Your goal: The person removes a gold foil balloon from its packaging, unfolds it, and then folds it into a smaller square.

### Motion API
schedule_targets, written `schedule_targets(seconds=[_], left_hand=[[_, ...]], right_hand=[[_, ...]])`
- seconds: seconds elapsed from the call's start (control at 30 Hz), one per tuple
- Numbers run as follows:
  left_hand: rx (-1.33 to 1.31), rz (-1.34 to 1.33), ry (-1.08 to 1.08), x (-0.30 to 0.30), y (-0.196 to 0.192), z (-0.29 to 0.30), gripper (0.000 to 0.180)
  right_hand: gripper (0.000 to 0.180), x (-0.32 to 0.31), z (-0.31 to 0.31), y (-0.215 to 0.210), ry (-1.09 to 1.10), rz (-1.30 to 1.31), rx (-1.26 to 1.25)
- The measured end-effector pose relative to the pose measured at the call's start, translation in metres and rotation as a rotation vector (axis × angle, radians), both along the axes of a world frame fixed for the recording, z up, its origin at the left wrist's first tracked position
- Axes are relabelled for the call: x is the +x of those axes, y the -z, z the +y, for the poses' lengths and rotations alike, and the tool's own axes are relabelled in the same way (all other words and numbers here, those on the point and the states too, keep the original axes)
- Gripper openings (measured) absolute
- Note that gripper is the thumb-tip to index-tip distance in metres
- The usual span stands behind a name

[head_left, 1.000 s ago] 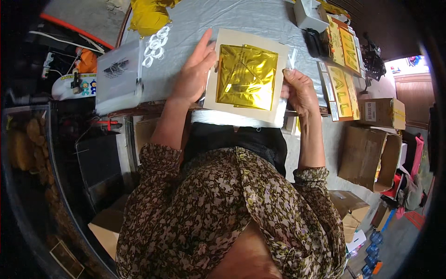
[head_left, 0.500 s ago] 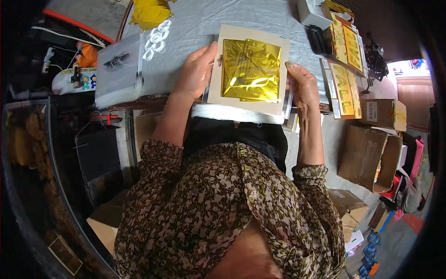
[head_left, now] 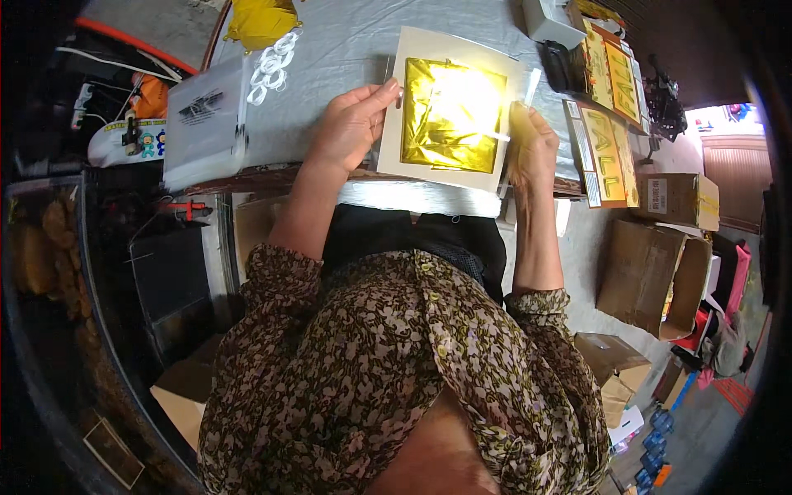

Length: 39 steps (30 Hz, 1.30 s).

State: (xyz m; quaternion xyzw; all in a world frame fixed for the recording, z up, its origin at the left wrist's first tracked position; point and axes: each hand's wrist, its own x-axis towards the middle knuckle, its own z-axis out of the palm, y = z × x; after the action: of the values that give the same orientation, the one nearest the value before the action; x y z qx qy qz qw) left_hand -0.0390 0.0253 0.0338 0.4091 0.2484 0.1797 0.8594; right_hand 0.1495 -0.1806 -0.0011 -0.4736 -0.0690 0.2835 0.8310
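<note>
Over the table's near edge I hold up a pale card point(head_left: 392, 153) with a folded sheet of shiny gold foil point(head_left: 419, 107) on its face. Clear plastic shows around the card's edges, like a sleeve or bag. My left hand point(head_left: 353, 124) is closed on the left edge, thumb in front. Closed at the right edge, my right hand point(head_left: 535, 148) is partly washed out by glare. A bright reflection hides much of the foil's middle and right side.
A stack of clear plastic bags point(head_left: 198, 132) lies at the table's left, near white string loops point(head_left: 271, 74) and a gold foil bundle point(head_left: 262, 23). Yellow printed packages point(head_left: 606, 153) and a black tray point(head_left: 559, 68) line the right. Cardboard boxes point(head_left: 639, 272) stand at right.
The card has risen slightly and tilted, and strong glare now covers the foil. My right hand has turned at the right edge, where a bright plastic strip now shows.
</note>
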Motion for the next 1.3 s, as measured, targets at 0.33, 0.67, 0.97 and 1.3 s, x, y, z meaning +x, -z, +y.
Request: schedule_targets(seconds=[0.33,0.67,0.97,1.3], left_hand=[[0.205,0.158,0.028,-0.007,0.001,-0.013,0.039],[0.128,0.182,0.112,-0.014,-0.001,-0.021,0.041],[0.092,0.099,0.13,-0.023,-0.006,-0.035,0.044],[0.086,0.009,-0.02,-0.023,0.007,-0.032,0.042]], right_hand=[[0.011,-0.004,0.001,-0.015,0.053,0.097,-0.013],[0.021,0.01,-0.01,0.012,0.076,-0.002,-0.073],[0.026,0.0,-0.009,-0.008,0.167,0.065,-0.057],[0.022,-0.011,-0.034,-0.039,-0.384,0.004,-0.235]])
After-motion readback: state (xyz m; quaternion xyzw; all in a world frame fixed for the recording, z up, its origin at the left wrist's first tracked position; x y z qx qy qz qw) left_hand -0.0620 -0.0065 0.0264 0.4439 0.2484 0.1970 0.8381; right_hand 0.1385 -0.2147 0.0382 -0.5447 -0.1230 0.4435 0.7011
